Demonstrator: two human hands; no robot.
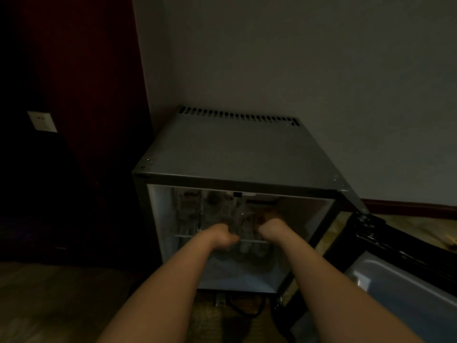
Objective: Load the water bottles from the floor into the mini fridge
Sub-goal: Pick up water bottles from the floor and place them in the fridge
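1. Grey metal clad the single mini fridge (230,149), which stood in a corner with its one door (385,246) swung open to the right.
2. Two bare hands reached inside; the left hand (225,235) and the right hand (269,227) were close together at the one wire shelf (254,241).
3. Clear water bottles (235,214) crowded that shelf between and behind the hands, too blurred for me to count.
4. They looked upright, with the long axis vertical and the necks towards the fridge roof.
5. Below the shelf showed two pale bottle tops (245,248).
6. Both hands' fingers were lost in the blur, so I couldn't tell whether either grasped a bottle.
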